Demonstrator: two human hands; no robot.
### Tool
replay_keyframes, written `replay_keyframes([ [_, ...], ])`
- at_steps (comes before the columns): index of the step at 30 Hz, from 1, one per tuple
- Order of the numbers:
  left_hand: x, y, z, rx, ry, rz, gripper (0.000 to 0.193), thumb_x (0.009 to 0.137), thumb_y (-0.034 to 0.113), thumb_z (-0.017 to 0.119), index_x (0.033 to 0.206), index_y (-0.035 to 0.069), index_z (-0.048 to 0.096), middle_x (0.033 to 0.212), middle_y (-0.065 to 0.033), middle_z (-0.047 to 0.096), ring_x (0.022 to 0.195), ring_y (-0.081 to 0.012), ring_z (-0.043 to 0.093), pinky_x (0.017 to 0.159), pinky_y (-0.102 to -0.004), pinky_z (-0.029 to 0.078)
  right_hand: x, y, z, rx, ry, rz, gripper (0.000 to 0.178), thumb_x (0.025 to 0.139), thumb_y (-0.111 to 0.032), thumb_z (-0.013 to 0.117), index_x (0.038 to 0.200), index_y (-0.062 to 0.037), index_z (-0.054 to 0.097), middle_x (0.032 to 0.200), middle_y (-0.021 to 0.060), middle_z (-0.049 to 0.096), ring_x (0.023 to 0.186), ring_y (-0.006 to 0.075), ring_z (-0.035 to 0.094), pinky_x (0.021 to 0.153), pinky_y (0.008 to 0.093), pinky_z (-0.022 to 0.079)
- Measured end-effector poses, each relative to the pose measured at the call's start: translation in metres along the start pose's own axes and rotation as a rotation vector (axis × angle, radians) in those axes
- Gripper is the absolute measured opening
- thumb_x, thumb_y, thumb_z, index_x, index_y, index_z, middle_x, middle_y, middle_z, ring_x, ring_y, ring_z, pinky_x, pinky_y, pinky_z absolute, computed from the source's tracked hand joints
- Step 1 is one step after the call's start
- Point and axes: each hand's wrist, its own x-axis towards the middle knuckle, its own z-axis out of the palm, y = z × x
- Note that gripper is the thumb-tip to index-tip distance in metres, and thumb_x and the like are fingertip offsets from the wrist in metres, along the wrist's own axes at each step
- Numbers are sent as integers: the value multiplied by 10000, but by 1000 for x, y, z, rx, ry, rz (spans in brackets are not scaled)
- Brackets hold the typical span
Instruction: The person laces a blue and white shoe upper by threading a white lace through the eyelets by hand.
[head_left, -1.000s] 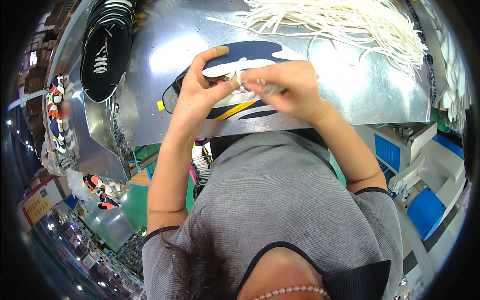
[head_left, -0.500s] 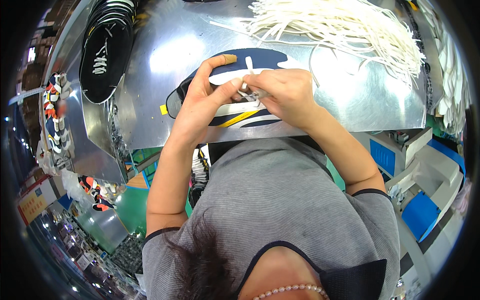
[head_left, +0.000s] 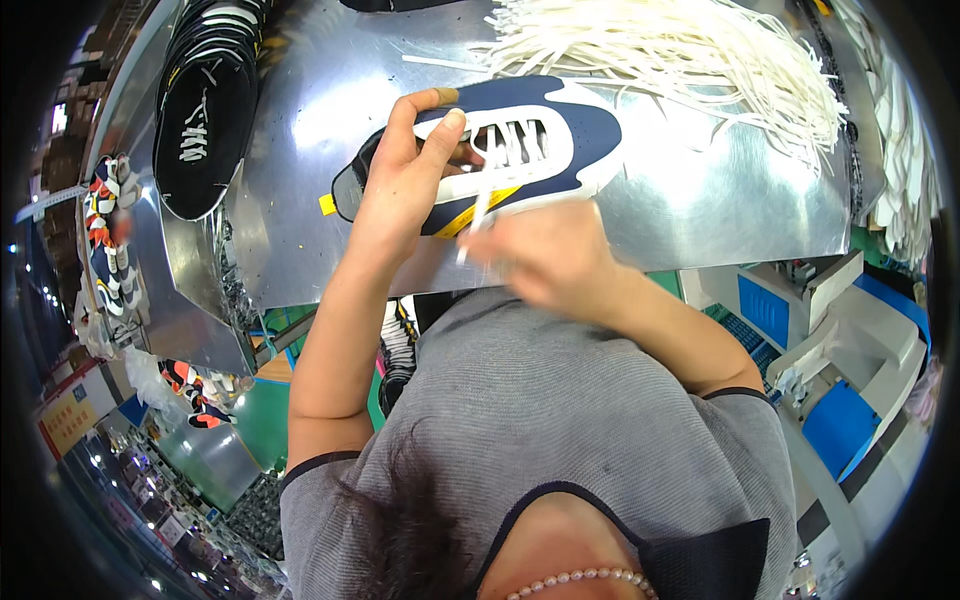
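A navy and white shoe upper [head_left: 597, 135] with a yellow side stripe lies across the metal table before me, its toe to the right and its grey heel to the left. My left hand [head_left: 395, 190] grips it near the heel and opening, with the thumb on top and some fingers hidden inside. White lacing crosses the eyelets toward the toe. From there a white shoelace [head_left: 483, 200] runs toward me over the near side. Its end meets the closed fingers of my right hand [head_left: 555, 250], which is smeared by motion near the table's front edge.
A heap of loose white laces [head_left: 680, 70] covers the far right of the metal table [head_left: 295, 215]. Nested black shoe uppers [head_left: 205, 135] stand in a row at the far left. A grey and blue machine [head_left: 840, 400] is beside me on the right.
My right hand has drawn away from the eyelets toward me, with the shoelace stretched after it. The upper's toe and lacing have come into view. My left hand keeps its hold.
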Motion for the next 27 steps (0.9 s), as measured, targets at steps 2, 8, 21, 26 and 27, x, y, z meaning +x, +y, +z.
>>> replay_keyframes([
  [2,-9,4,-8,-13,-30,0,393,1039,258,556,1353,35,478,974,-150,692,918,-187,665,830,-311,532,-3,2,-9,210,-35,279,200,832,-112,763,1027,-69,748,675,24,626,536,150,590,489,255,447],
  [8,-73,3,-18,647,-4,494,511,904,89,721,1344,0,478,1148,-214,689,1099,-322,683,926,-366,538,-3,-12,-56,355,-127,1083,183,909,-146,720,1037,-22,761,889,39,734,788,62,627,688,225,489],
  [21,-66,-13,-11,478,-40,255,256,899,153,737,1085,13,631,867,-163,712,762,-268,716,679,-339,537,12,-1,-20,420,89,824,170,887,-161,749,948,-7,710,728,42,691,646,67,594,588,252,479],
  [26,-62,-12,-5,679,-39,346,269,887,176,749,1072,9,647,886,-116,720,770,-199,685,689,-315,522,12,11,-13,336,91,698,140,882,-147,749,914,-21,698,718,58,680,636,82,602,588,249,481],
  [27,-61,-13,-2,764,25,355,283,868,250,761,1032,43,659,852,-147,719,724,-304,699,642,-386,520,10,15,-12,299,80,646,191,882,-154,753,984,-12,675,727,62,688,643,77,603,592,246,476],
])
